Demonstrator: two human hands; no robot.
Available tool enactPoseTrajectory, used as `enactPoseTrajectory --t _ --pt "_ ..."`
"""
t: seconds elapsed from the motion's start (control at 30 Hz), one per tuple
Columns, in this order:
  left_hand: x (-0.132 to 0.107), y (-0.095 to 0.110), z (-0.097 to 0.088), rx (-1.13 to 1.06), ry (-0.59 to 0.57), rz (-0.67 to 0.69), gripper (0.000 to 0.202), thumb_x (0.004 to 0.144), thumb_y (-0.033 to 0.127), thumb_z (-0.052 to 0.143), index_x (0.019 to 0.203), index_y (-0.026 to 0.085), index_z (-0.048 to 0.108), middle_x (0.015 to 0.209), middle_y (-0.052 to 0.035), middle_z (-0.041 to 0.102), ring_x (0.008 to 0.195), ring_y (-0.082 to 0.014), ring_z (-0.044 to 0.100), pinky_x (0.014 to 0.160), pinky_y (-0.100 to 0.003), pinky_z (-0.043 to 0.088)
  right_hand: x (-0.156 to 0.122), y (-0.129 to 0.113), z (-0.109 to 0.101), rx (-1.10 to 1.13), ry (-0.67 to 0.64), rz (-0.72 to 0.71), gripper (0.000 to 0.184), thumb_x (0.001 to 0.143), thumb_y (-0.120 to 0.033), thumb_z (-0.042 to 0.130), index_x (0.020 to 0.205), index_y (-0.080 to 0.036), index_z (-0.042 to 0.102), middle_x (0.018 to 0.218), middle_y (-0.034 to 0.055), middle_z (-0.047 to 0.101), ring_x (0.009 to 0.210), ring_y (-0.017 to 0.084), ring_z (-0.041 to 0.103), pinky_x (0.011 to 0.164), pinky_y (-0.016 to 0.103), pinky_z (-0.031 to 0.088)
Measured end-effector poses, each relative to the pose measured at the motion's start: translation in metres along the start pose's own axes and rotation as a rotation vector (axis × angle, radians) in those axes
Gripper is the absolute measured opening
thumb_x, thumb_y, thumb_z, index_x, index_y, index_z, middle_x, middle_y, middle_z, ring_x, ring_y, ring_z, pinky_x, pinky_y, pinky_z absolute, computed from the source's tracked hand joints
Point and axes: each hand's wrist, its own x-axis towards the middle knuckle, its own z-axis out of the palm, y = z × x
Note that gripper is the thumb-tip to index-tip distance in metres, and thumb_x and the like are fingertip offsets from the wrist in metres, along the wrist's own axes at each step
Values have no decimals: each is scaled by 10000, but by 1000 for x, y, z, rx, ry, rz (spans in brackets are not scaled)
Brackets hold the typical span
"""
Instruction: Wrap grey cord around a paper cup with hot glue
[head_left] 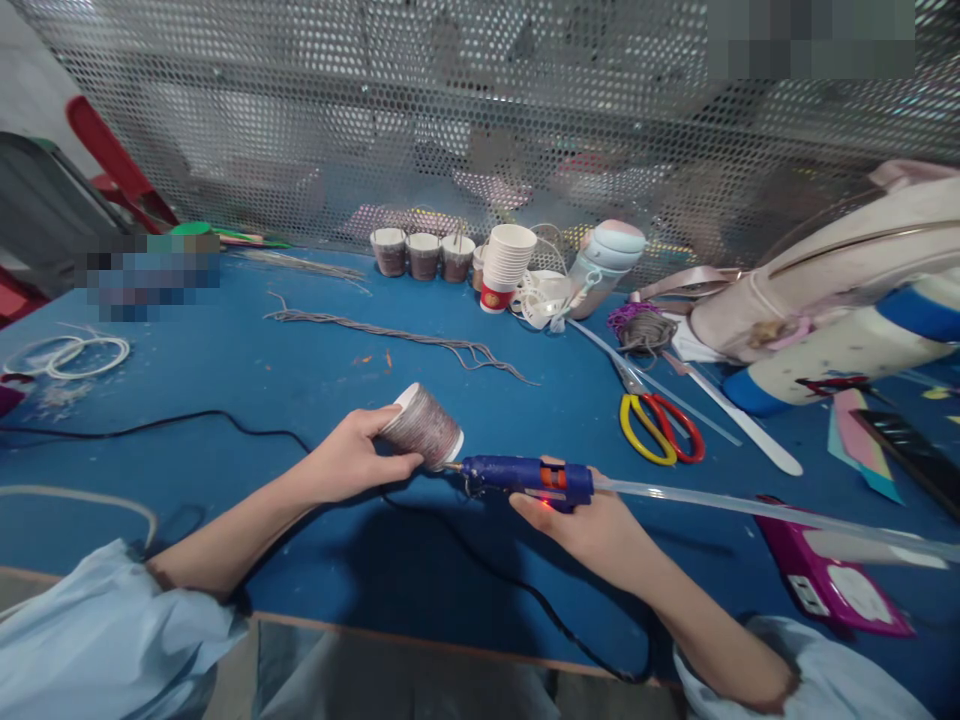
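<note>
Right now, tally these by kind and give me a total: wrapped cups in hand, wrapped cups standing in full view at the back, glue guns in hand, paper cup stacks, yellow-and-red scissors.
Wrapped cup, in the left hand: 1
Standing wrapped cups: 3
Glue gun, in the right hand: 1
Paper cup stack: 1
Yellow-and-red scissors: 1
Total: 7

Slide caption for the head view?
Left hand holds a tilted, cord-wrapped cup; right hand holds a blue glue gun, nozzle close to its edge.

The head-worn camera looks forward and down from close over the blue table [202, 370] toward a perforated panel [300, 130].
</note>
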Motion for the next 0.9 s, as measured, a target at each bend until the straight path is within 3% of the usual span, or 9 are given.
enactPoseTrajectory --t 0.13,0.23,0.4,0.53,0.6,0.67,0.73,0.8,0.9 --pt "0 0 1 -50 23 -22 193 757 238 644 895 119 708 849 -52 714 770 -189 642 717 -285 504 0 -2 -5 66 -51 29 295 795 -486 586 672 -218 610 631 8 648 596 173 591 575 276 485" --pt "0 -3 1 -84 42 -39 180 746 228 650 877 123 715 847 -52 732 779 -196 661 722 -284 521 1 1 -11 146 -81 81 361 809 -519 572 626 -208 599 487 -19 539 480 139 513 475 254 425" --pt "0 -5 -1 -117 50 -56 216 734 245 672 899 117 725 869 -68 744 795 -211 679 751 -310 540 10 11 -17 290 -33 127 434 833 -546 557 629 -166 604 387 -52 413 383 97 405 431 239 347" --pt "1 -6 -2 -151 50 -89 218 726 268 685 873 111 725 847 -76 748 787 -221 682 765 -339 547 27 24 -20 332 83 123 443 816 -569 565 692 -150 637 551 7 604 362 75 396 412 241 333" --pt "1 -6 -2 -182 28 -89 226 725 272 692 886 116 727 876 -78 753 807 -220 684 796 -350 545 35 34 -21 239 123 143 456 813 -582 557 713 -149 657 626 34 659 380 89 452 432 246 380" --pt "2 -5 -2 -208 16 -96 231 719 268 698 894 120 728 887 -78 756 816 -221 685 812 -359 544 42 42 -22 46 155 155 464 832 -580 523 747 -160 700 613 42 671 489 151 581 529 269 465" --pt "2 -4 -1 -225 10 -111 237 707 263 704 895 121 728 887 -79 758 817 -226 686 809 -365 547 48 49 -23 -121 181 150 425 840 -549 522 853 -186 742 725 64 725 748 236 682 700 319 512" --pt "2 -3 -1 -237 -3 -120 247 701 262 709 903 123 729 892 -80 760 822 -228 689 805 -364 549 51 53 -22 -188 190 133 382 837 -508 542 996 -223 740 968 68 747 992 279 661 848 361 492" --pt "2 -3 -2 -255 1 -128 248 697 259 713 905 124 730 885 -77 761 815 -225 695 791 -352 549 53 52 -21 -215 163 114 399 854 -490 527 1095 -231 713 1100 63 722 1076 284 632 911 378 468"
